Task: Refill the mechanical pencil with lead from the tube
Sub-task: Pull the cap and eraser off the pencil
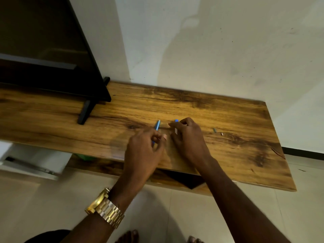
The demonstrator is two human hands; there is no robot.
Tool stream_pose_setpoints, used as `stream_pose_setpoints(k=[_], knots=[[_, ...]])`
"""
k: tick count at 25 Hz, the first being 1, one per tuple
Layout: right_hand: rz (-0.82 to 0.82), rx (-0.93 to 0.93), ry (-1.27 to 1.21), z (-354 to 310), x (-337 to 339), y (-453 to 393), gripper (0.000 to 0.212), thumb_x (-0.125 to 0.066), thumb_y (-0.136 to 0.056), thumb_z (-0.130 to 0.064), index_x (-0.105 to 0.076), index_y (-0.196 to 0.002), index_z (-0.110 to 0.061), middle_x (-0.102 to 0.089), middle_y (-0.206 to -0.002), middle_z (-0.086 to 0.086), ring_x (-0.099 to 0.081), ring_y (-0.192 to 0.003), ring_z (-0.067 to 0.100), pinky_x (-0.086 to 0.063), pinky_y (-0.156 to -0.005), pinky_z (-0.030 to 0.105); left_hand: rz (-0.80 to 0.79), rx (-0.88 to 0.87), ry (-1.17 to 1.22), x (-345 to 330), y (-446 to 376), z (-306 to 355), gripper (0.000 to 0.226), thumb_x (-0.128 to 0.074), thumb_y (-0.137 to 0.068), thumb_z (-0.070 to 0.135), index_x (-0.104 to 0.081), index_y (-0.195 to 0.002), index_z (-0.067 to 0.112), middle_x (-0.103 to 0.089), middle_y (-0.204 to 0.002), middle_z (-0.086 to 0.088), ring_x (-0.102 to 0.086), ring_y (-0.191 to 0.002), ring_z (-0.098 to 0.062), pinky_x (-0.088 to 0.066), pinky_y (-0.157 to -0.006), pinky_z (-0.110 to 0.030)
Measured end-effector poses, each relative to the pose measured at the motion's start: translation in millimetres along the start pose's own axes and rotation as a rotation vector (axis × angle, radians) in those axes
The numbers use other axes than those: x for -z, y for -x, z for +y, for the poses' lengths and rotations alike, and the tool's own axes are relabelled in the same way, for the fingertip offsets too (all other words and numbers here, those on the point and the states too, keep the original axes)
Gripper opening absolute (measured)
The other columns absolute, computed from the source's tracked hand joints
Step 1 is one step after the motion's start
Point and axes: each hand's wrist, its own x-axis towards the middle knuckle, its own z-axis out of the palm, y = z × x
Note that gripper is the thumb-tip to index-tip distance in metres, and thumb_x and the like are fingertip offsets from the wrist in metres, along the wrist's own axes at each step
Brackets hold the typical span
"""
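Two hands low over table: left hand pinching one blue pencil, right hand one lead tube.

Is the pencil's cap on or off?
Probably off. The left hand holds the blue pencil, and two small loose pieces lie on the table beside the right hand. The pencil's end is hidden.
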Motion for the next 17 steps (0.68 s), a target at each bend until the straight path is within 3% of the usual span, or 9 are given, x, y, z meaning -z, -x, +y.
stream_pose_setpoints(k=[4, 8, 13, 15, 17], knots=[[0.044, -0.046, 0.086, -5.5, -0.2, -12.0, 0.01, -0.078, -0.096, -0.015, -0.081, -0.104, -0.009, -0.071, -0.108, 0.012, -0.068, -0.098, 0.028, -0.057, -0.082, 0.041, -0.14, -0.108, -0.051, -4.4, 12.8, 12.9, 0.014, -0.07, -0.098, 0.043, -0.071, -0.089, 0.033, -0.065, -0.086, 0.016, -0.062, -0.077, -0.002, -0.053, -0.063, -0.022], [0.062, -0.074, 0.092, -13.3, -0.4, -13.5, 0.011, -0.077, -0.089, -0.008, -0.072, -0.099, -0.009, -0.074, -0.093, 0.011, -0.069, -0.084, 0.03, -0.059, -0.071, 0.046, -0.181, -0.099, -0.019, 0.5, 2.7, 10.8, 0.009, -0.074, -0.097, 0.035, -0.078, -0.093, 0.028, -0.072, -0.086, 0.013, -0.067, -0.077, -0.003, -0.059, -0.067, -0.025], [-0.016, -0.172, 0.108, 6.9, 11.7, -4.2, 0.032, -0.083, -0.085, -0.017, -0.078, -0.115, -0.009, -0.075, -0.104, 0.009, -0.067, -0.089, 0.023, -0.057, -0.075, 0.037, -0.203, -0.008, 0.114, -3.9, 0.7, 5.7, 0.006, -0.077, -0.098, 0.031, -0.082, -0.096, 0.028, -0.075, -0.084, 0.016, -0.069, -0.075, 0.004, -0.05, -0.067, -0.008], [-0.015, -0.239, 0.049, 19.5, 24.5, -4.9, 0.029, -0.082, -0.088, -0.018, -0.08, -0.116, -0.009, -0.076, -0.1, 0.005, -0.069, -0.084, 0.018, -0.057, -0.074, 0.027, -0.227, 0.003, 0.174, -5.9, -2.5, 8.7, 0.008, -0.077, -0.099, 0.029, -0.084, -0.101, 0.026, -0.076, -0.087, 0.017, -0.068, -0.076, 0.008, -0.048, -0.068, -0.002], [0.019, -0.305, -0.069, 25.5, 33.6, -2.3, 0.018, -0.082, -0.091, -0.02, -0.08, -0.109, -0.016, -0.076, -0.089, -0.003, -0.067, -0.074, 0.008, -0.048, -0.065, 0.013, -0.232, 0.02, 0.243, -8.2, -5.2, 13.2, 0.01, -0.076, -0.099, 0.029, -0.084, -0.103, 0.025, -0.076, -0.088, 0.019, -0.069, -0.079, 0.01, -0.048, -0.072, -0.001]])
